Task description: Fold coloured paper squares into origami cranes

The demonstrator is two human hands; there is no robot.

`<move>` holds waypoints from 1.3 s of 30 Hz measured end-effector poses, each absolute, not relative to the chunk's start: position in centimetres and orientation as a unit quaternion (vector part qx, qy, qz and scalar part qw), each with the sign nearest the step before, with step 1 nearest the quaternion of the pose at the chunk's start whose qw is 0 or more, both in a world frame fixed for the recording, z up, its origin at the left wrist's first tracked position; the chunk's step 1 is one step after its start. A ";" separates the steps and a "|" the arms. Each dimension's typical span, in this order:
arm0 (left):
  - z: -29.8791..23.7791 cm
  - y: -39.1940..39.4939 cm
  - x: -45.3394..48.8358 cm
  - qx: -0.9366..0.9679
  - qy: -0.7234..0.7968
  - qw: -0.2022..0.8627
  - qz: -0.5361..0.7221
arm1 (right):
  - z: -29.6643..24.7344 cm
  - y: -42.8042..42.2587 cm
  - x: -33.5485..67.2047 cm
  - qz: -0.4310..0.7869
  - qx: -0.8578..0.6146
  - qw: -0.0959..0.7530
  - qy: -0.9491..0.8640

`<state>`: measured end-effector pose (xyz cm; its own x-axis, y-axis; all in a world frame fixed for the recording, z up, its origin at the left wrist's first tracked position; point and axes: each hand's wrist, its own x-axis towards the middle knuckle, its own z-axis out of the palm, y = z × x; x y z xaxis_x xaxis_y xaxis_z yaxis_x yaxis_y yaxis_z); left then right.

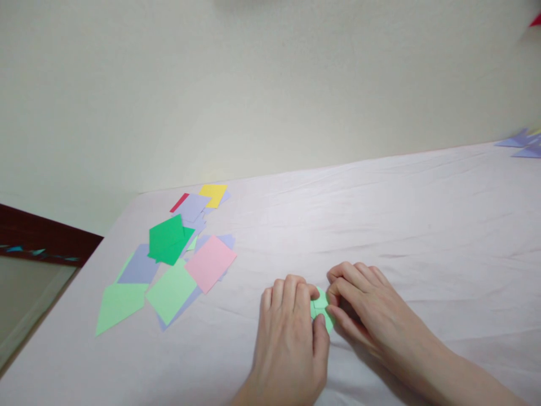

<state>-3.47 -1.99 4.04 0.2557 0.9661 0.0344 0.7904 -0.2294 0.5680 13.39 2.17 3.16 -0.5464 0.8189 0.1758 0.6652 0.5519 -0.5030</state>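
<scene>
A small piece of light green folded paper [321, 300] lies on the pale cloth [380, 225], with crease lines on its face. From the left, my left hand [291, 335] holds it down, the thumb and index finger closed on its edge. At its right edge, my right hand [366, 304] pinches the paper between thumb and curled fingers. The fingers of both hands hide parts of the paper's outline.
To the left lie scattered paper sheets, among them a pink one [211, 264], a dark green one [167, 239] and a yellow one [215, 194]. Folded purple paper pieces [528, 148] sit at the far right. A plain wall [270, 84] borders the cloth's back edge.
</scene>
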 end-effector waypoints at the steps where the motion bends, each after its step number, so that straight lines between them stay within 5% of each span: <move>1: 4.1 -2.0 -3.5 0.758 0.580 0.227 0.194 | 3.2 2.2 13.4 0.192 -0.432 0.199 -0.859; 39: 4.4 -2.1 -3.2 0.755 0.589 0.224 0.182 | 4.4 2.4 14.1 0.316 -0.449 0.189 -0.814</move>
